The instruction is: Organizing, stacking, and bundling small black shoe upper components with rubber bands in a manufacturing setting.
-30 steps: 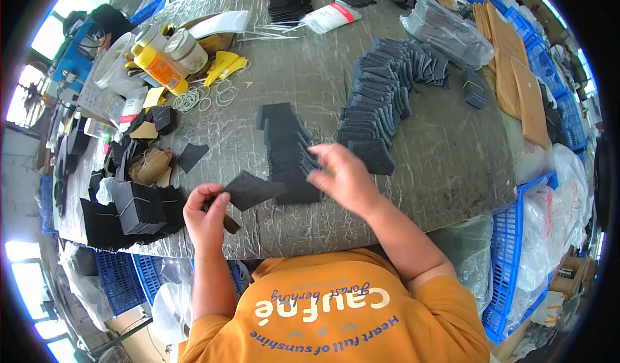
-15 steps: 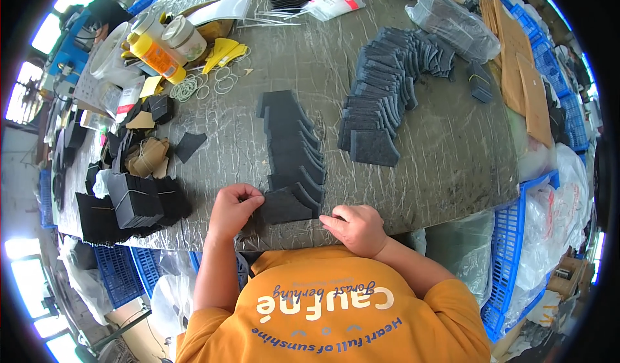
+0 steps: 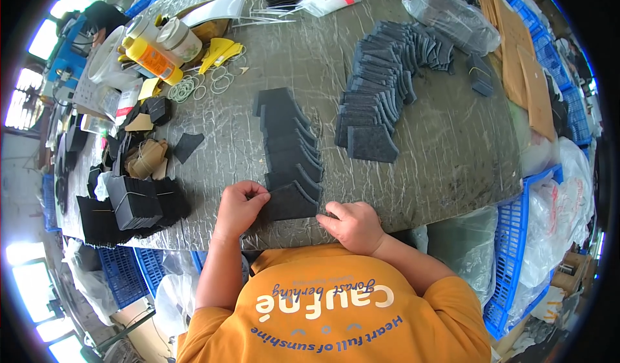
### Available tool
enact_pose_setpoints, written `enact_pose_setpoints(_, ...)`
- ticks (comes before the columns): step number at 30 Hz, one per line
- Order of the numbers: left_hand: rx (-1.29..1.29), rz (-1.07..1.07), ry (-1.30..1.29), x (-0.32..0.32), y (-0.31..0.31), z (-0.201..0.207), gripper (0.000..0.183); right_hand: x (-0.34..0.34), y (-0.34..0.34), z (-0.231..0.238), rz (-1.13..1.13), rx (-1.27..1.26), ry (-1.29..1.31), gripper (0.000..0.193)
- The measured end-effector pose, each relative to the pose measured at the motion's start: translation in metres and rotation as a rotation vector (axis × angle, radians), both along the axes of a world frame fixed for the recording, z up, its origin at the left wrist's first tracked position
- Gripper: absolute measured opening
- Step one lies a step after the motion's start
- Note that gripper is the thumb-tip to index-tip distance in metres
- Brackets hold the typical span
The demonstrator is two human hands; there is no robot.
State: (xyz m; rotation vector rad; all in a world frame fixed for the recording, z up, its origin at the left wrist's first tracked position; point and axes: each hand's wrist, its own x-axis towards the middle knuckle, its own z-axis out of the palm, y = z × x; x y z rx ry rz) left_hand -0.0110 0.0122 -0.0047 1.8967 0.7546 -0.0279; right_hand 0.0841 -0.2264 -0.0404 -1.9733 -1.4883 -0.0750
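A column of overlapping dark grey cut pieces (image 3: 281, 114) runs toward me down the middle of the table, their curved edges fanned to the right. The nearest dark grey piece (image 3: 292, 203) lies on top at the near end. My left hand (image 3: 239, 209) has thumb and forefinger pinched on its left edge. Beside its near right corner is my right hand (image 3: 354, 226), with thumb and forefinger apart and the other fingers curled. Nothing shows between those fingertips. Further right, a long curving row of similar pieces (image 3: 373, 145) overlaps away from me.
One loose dark piece (image 3: 188, 147) lies left of the column. Banded black stacks (image 3: 134, 201) stand at the left edge. Behind them are a yellow bottle (image 3: 152, 60), jars and rubber bands (image 3: 186, 88). A small banded bundle (image 3: 480, 76) and brown paper (image 3: 535, 92) lie right.
The nearest piece now lies flatter and more squarely on the column. My left hand still pinches its edge; my right thumb and forefinger have spread slightly. The whole view has shifted a little.
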Motion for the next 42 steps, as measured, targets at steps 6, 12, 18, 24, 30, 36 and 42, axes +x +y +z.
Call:
enact_pose_setpoints(6, 0.055, 0.0, 0.011, 0.001, -0.001, 0.0, 0.008, 0.001, 0.004, 0.001, 0.048, -0.053, -0.101, 0.004)
enact_pose_setpoints(12, 0.235, -0.034, 0.02, 0.004, -0.004, -0.002, 0.012, 0.003, 0.005, 0.007, 0.072, -0.134, -0.107, 0.005)
enact_pose_setpoints(18, 0.525, -0.185, -0.056, 0.007, 0.0, -0.006, 0.011, 0.009, 0.008, 0.006, 0.093, -0.108, 0.062, 0.01)
enact_pose_setpoints(24, -0.039, -0.141, -0.061, 0.012, -0.017, 0.014, 0.008, 0.026, 0.022, 0.01, -0.189, 0.177, 0.62, 0.033)
enact_pose_setpoints(30, -0.657, -0.019, -0.512, 0.016, -0.011, 0.006, 0.03, 0.084, 0.006, 0.057, -0.703, 0.195, 0.184, 0.018)
enact_pose_setpoints(36, -0.269, -0.108, -0.502, 0.025, -0.041, 0.011, 0.038, 0.016, 0.043, 0.058, 0.0, 0.019, 0.772, 0.011)
enact_pose_setpoints(42, 0.046, -0.268, -0.42, 0.022, -0.043, 0.023, 0.039, 0.014, 0.049, 0.058, 0.05, -0.058, 0.936, 0.011)
